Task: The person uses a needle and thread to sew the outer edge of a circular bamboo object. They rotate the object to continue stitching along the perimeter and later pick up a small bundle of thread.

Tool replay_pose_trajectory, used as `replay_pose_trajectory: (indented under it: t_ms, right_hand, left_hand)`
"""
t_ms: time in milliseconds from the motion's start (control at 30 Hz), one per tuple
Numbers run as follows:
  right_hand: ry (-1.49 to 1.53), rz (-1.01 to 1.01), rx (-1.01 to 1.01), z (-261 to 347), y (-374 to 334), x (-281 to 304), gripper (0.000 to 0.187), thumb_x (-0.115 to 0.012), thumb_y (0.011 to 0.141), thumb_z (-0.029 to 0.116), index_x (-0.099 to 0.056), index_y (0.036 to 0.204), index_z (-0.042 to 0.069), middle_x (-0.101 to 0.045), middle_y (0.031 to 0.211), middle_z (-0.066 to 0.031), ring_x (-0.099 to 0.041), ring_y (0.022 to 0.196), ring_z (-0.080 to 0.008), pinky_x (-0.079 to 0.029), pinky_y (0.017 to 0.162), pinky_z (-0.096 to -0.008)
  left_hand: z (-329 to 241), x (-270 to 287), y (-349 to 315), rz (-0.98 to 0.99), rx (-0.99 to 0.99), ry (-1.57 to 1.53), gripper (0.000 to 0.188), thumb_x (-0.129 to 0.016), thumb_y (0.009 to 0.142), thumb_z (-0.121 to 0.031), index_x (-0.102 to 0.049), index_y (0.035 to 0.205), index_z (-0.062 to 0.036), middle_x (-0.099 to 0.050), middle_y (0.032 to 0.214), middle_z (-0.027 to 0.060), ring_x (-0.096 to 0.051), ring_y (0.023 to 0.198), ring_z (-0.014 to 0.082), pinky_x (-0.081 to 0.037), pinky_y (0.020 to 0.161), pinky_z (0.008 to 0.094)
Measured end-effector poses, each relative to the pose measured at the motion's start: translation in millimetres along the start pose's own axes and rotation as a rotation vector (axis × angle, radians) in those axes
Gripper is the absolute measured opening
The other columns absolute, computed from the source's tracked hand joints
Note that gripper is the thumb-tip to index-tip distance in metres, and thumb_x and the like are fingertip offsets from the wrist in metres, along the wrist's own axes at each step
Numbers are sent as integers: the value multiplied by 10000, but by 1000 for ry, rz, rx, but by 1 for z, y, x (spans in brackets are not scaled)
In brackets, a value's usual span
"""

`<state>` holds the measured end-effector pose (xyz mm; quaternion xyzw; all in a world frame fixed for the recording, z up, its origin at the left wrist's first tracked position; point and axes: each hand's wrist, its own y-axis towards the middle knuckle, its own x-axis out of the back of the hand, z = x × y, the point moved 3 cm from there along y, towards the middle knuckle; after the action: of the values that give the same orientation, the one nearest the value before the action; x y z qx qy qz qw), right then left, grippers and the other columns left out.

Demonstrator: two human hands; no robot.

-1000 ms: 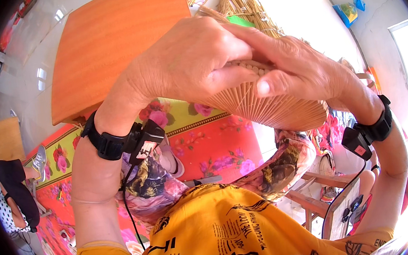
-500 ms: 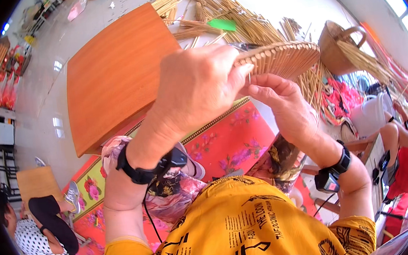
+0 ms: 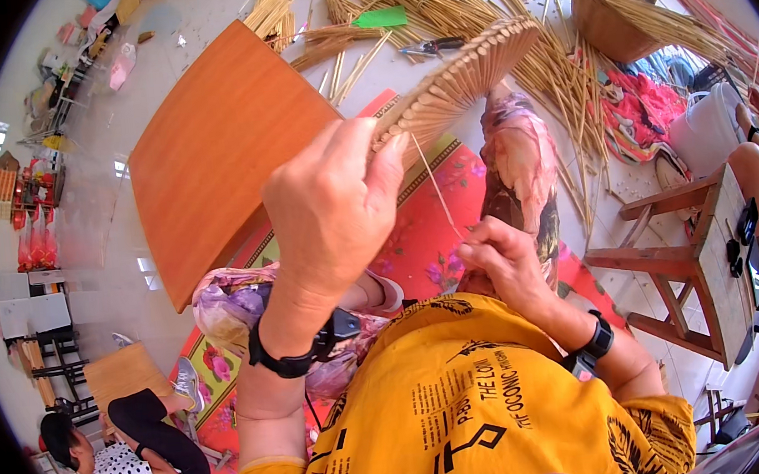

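Head view: with the left hand we are holding the near end of a pleated straw piece, which is hanging in the air right of the orange table. With the right hand, fingers curled closed, we are pinching a pale thread that is stretching down from its edge.
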<state>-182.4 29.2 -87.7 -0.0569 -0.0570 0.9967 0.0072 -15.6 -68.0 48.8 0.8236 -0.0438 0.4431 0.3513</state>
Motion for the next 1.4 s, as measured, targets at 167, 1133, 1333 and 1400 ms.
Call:
replay_pose_trajectory:
  t_ms: [167, 1133, 1333, 1400]
  right_hand:
    - [-140, -244, 605, 45, 1, 27, 90, -667, 792, -61, -649, 851, 4, -602, 801, -22, -547, 780, -155, -443, 700, -264]
    - [315, 30, 149, -7, -65, 69, 98, -642, 869, -4, -554, 833, 18, -611, 694, -55, -595, 589, -122, -450, 538, -229]
    - [-156, 223, 486, 9, -63, 42, 104, -724, 816, 76, -630, 847, 43, -658, 799, -51, -645, 671, -195, -476, 573, -278]
    - [-297, 343, 550, 7, -65, 41, 194, -740, 812, 159, -651, 957, 66, -673, 913, -59, -652, 752, -229, -494, 601, -321]
  left_hand:
    - [2, 4, 0, 20, 1, 9, 121, -674, 858, -100, -641, 902, 7, -614, 725, 126, -588, 576, 225, -448, 528, 314]
    - [-53, -1, -45, -50, -563, -213, 320, -736, 761, -51, -635, 1055, 22, -669, 841, 159, -668, 686, 243, -519, 540, 292]
    - [-38, -56, -73, 328, -106, -512, 369, -655, 862, -55, -572, 1218, -2, -695, 947, 122, -679, 800, 184, -545, 651, 272]
    - [-40, -66, -77, 414, -19, -646, 395, -633, 887, -61, -537, 1264, 5, -696, 949, 121, -674, 826, 151, -537, 660, 254]
